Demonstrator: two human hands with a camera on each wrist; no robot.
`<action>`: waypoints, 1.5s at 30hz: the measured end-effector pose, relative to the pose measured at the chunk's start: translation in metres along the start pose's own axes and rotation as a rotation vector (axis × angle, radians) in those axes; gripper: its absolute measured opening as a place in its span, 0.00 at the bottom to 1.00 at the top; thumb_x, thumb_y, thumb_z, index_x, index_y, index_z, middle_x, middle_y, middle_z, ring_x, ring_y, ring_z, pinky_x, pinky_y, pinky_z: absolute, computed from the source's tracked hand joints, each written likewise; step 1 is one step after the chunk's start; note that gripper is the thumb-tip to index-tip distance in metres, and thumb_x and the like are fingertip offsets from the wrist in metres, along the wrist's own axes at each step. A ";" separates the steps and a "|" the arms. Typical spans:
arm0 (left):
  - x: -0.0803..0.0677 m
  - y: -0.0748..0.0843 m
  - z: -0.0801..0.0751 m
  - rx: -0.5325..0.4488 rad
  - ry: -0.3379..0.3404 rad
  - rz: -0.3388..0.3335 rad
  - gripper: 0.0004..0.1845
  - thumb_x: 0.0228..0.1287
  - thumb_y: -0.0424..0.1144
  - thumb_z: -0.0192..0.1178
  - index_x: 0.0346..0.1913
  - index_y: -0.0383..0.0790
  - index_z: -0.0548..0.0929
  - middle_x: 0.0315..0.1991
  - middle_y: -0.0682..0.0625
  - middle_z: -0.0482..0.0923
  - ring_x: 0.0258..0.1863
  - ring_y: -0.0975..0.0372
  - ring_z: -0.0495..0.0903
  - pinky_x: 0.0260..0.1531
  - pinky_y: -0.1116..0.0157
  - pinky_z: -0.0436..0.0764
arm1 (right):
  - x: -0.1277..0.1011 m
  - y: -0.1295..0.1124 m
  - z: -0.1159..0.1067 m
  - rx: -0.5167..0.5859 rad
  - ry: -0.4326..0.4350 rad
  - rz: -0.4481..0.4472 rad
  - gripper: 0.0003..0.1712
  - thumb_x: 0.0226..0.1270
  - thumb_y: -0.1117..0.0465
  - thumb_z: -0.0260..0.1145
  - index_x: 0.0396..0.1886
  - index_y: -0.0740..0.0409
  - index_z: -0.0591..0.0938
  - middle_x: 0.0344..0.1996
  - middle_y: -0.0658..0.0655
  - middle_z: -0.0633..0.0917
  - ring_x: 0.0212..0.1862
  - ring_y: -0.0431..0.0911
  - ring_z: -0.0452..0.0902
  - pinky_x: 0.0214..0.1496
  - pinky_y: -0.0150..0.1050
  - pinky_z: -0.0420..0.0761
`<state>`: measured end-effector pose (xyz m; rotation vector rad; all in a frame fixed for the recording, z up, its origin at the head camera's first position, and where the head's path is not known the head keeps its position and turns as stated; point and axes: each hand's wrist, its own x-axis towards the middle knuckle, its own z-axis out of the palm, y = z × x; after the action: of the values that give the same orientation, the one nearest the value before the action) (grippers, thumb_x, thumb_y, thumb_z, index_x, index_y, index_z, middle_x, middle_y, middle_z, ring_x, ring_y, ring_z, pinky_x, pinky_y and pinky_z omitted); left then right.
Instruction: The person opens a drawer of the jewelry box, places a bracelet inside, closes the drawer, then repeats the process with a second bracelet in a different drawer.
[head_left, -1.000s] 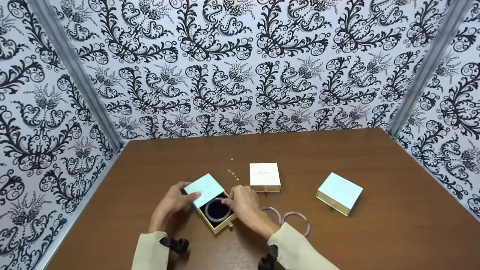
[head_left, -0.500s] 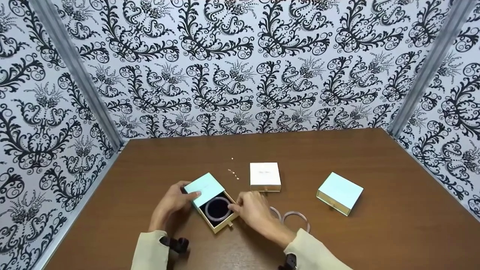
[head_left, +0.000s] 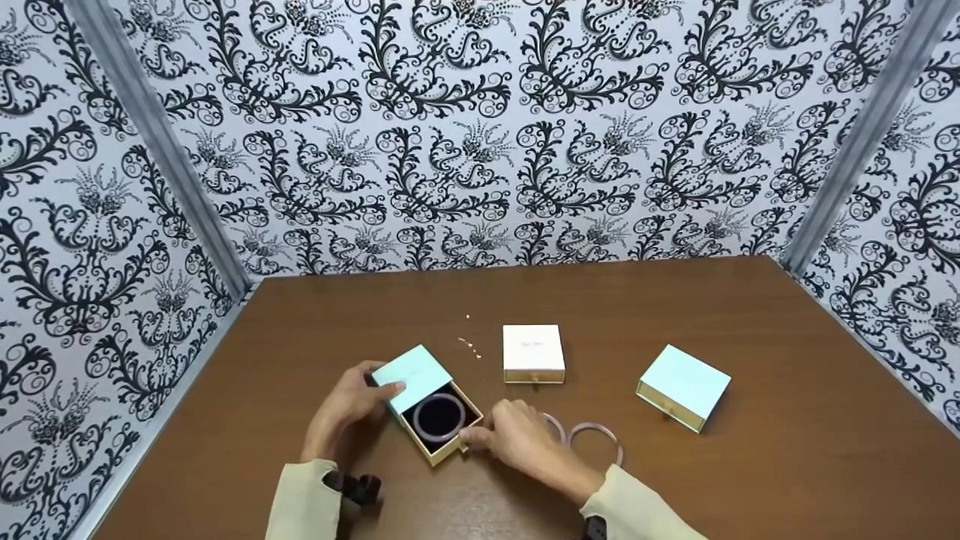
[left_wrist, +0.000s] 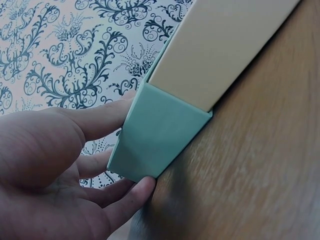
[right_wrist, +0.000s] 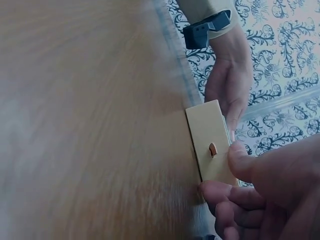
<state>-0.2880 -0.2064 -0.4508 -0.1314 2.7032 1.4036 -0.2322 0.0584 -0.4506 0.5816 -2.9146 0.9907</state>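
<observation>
Holding the teal sleeve (head_left: 412, 373) of the open box with our left hand (head_left: 346, 409), thumb on top and fingers curled round its far end, we keep a closed grip on it. Our right hand (head_left: 517, 441) touches the drawer (head_left: 444, 442) at its front corner, thumb and fingers curled against the cream front wall beside the small pull tab (right_wrist: 212, 149); this grip pinches the drawer. A purple bangle (head_left: 439, 417) lies inside the drawer on dark lining, lower centre of the head view.

Just right of our right hand, two more bangles (head_left: 596, 439) lie flat on the desk (head_left: 675, 487), one partly hidden behind the hand. Above them sits a closed white box (head_left: 533, 352), and well to the right a closed teal box (head_left: 683, 386), turned at an angle. A few pale specks (head_left: 470, 344) dot the wood left of the white box. Nothing lies between our hands and the drawer.

We see a brown wood-grain desk, closed in on three sides by white walls (head_left: 480, 135) with black floral scrollwork, grey strips at the corners. Cream sleeves (head_left: 304, 501) and dark wrist straps show at the bottom.
</observation>
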 end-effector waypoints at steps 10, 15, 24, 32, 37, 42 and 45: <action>-0.002 0.000 0.001 -0.027 0.027 0.069 0.28 0.63 0.39 0.69 0.61 0.26 0.76 0.54 0.35 0.80 0.48 0.53 0.78 0.55 0.53 0.75 | 0.002 0.004 -0.002 0.093 -0.066 0.025 0.22 0.63 0.48 0.72 0.14 0.54 0.86 0.12 0.54 0.85 0.17 0.34 0.70 0.22 0.31 0.67; -0.002 0.001 0.001 -0.025 0.031 0.068 0.28 0.63 0.39 0.69 0.61 0.26 0.76 0.54 0.35 0.80 0.48 0.53 0.78 0.55 0.54 0.76 | 0.002 0.004 -0.002 0.133 -0.068 0.041 0.20 0.63 0.50 0.73 0.14 0.54 0.87 0.12 0.53 0.85 0.11 0.33 0.69 0.19 0.32 0.69; 0.000 0.004 0.001 -0.025 0.009 0.038 0.30 0.64 0.42 0.69 0.63 0.28 0.75 0.56 0.36 0.79 0.51 0.53 0.77 0.57 0.54 0.75 | 0.003 0.001 0.000 0.206 -0.114 0.089 0.15 0.63 0.54 0.73 0.18 0.52 0.89 0.12 0.51 0.84 0.11 0.34 0.71 0.16 0.28 0.68; -0.003 0.003 -0.001 -0.012 0.013 0.039 0.29 0.64 0.42 0.69 0.62 0.28 0.75 0.55 0.36 0.79 0.51 0.52 0.77 0.59 0.52 0.74 | 0.004 -0.002 0.004 0.331 -0.180 0.158 0.12 0.64 0.56 0.72 0.23 0.56 0.90 0.15 0.55 0.86 0.12 0.35 0.72 0.16 0.26 0.68; -0.002 0.001 0.000 -0.020 0.010 0.028 0.29 0.65 0.42 0.68 0.63 0.29 0.75 0.57 0.36 0.79 0.52 0.52 0.76 0.59 0.52 0.73 | 0.004 -0.003 0.003 0.381 -0.213 0.170 0.11 0.64 0.57 0.73 0.25 0.57 0.91 0.16 0.55 0.87 0.14 0.35 0.73 0.18 0.27 0.69; -0.002 0.001 0.000 -0.022 0.000 0.013 0.30 0.65 0.44 0.68 0.64 0.30 0.74 0.58 0.36 0.78 0.53 0.52 0.76 0.60 0.51 0.73 | 0.004 -0.005 0.004 0.374 -0.211 0.165 0.09 0.62 0.60 0.73 0.23 0.57 0.90 0.15 0.54 0.87 0.13 0.35 0.72 0.18 0.27 0.68; -0.002 0.001 0.000 -0.020 0.005 0.006 0.30 0.65 0.44 0.68 0.64 0.31 0.74 0.58 0.37 0.78 0.54 0.51 0.75 0.60 0.51 0.72 | 0.004 -0.006 0.006 0.360 -0.203 0.164 0.09 0.61 0.61 0.74 0.22 0.58 0.90 0.15 0.54 0.87 0.12 0.35 0.72 0.18 0.27 0.68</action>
<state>-0.2863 -0.2054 -0.4498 -0.1282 2.6965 1.4348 -0.2327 0.0494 -0.4510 0.4800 -3.0133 1.5871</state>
